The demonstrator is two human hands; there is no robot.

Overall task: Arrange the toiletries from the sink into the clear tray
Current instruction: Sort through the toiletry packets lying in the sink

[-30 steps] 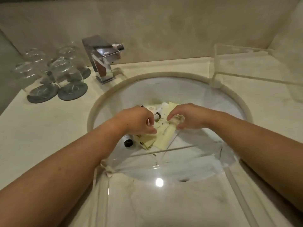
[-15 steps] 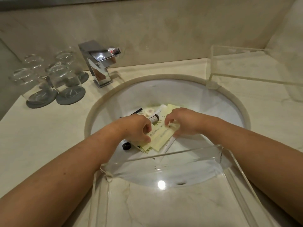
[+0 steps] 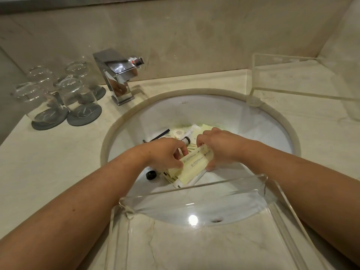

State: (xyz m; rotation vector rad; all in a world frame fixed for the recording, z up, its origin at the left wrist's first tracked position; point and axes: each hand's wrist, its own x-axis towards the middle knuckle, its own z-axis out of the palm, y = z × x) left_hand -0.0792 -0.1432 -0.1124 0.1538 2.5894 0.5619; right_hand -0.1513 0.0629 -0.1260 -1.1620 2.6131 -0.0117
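Both hands pinch pale-yellow packet (image 3: 194, 164) ends: left hand (image 3: 167, 152), right hand (image 3: 220, 147); long axis crosswise, clear tray (image 3: 194, 189) just nearer.

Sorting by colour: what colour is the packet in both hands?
Pale yellow packet, head view.

Pale yellow packets (image 3: 194, 164) heaped in the sink (image 3: 224, 106) — clear tray (image 3: 194, 189) empty.
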